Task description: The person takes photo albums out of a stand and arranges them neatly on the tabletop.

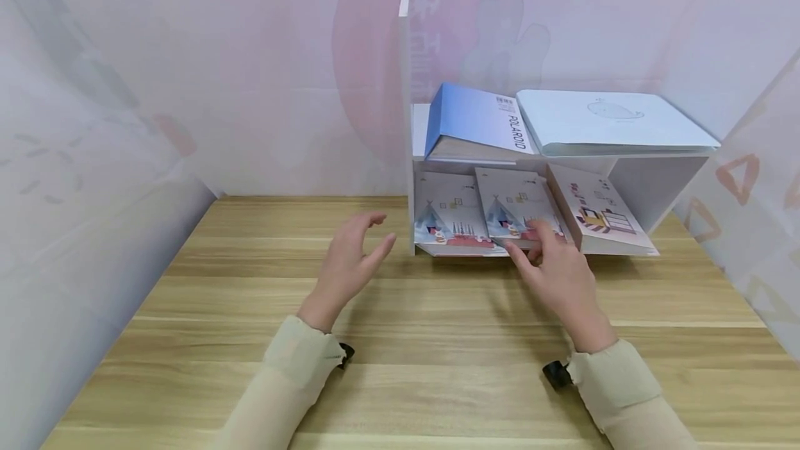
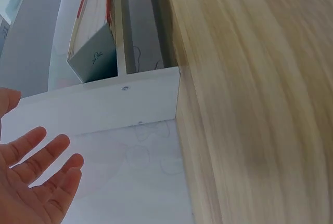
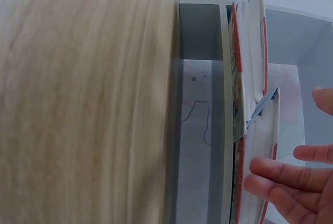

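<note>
My left hand (image 1: 346,259) hovers left of a white desktop shelf (image 1: 407,123), its thumb and fingers spread and holding nothing. In the left wrist view its fingers (image 2: 44,167) are apart from the shelf's side panel. My right hand (image 1: 559,280) is at the front of the middle book (image 1: 509,196) on the lower level, with its fingertips at that book's edge. In the right wrist view these fingers are loosely extended by the page edges; contact is hard to tell. A matching tent-pictured book (image 1: 446,200) lies at the left, slightly overlapped by the middle one.
Right of the middle book lies a thicker one (image 1: 600,207) with a yellow-and-pink picture. The upper level holds a blue POLAROID album (image 1: 478,117) and a pale blue whale-print album (image 1: 619,120). The shelf stands on a wooden table (image 1: 250,283) between printed walls.
</note>
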### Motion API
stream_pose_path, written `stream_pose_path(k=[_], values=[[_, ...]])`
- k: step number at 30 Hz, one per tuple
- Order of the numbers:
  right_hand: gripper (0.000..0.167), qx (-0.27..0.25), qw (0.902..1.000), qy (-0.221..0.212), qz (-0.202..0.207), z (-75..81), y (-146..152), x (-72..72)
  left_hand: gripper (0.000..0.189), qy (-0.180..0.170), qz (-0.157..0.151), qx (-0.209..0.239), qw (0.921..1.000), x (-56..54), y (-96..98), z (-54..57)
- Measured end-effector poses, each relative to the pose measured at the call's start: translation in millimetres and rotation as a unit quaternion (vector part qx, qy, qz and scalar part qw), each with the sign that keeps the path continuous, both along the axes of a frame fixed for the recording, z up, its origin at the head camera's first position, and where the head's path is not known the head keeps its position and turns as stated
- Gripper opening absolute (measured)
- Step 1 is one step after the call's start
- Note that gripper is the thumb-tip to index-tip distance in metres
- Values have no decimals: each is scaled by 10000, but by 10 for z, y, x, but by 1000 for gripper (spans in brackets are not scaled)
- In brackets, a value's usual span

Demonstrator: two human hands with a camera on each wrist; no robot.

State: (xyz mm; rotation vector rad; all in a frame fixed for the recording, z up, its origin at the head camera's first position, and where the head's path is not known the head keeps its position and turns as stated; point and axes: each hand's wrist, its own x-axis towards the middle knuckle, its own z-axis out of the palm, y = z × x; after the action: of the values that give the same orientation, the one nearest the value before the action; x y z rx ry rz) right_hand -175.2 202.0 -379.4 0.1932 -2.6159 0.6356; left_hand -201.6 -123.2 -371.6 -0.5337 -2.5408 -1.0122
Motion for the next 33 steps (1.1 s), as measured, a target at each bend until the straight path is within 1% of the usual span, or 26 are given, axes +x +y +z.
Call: stream_pose_path(k=[4,8,12,16,20,28,33], values=[[50,-107,9998,-154,29,-16,-11,-16,39,-234,137,395,9989,-39,61,-12],[47,-251,9997,-66,34,-56,-27,-55,35,-502,325,759,9953,-83,120,-29],[44,-380,9992,91,-1,-99,-46,-101,32,-747,426,1189,9892,-118,176,-45],[46,-400,9992,4,0,-120,-64,-120,31,-978,464,1509,9826,-145,229,-71],[50,-369,9992,-152,-57,-128,-82,-130,30,-1088,460,1605,9799,-156,276,-88],[53,-284,9993,-205,-100,-125,-110,-164,33,-1337,501,1627,9763,-168,318,-99],[56,-216,9993,-305,-43,-109,-127,-190,31,-1515,502,1451,9765,-179,345,-100]])
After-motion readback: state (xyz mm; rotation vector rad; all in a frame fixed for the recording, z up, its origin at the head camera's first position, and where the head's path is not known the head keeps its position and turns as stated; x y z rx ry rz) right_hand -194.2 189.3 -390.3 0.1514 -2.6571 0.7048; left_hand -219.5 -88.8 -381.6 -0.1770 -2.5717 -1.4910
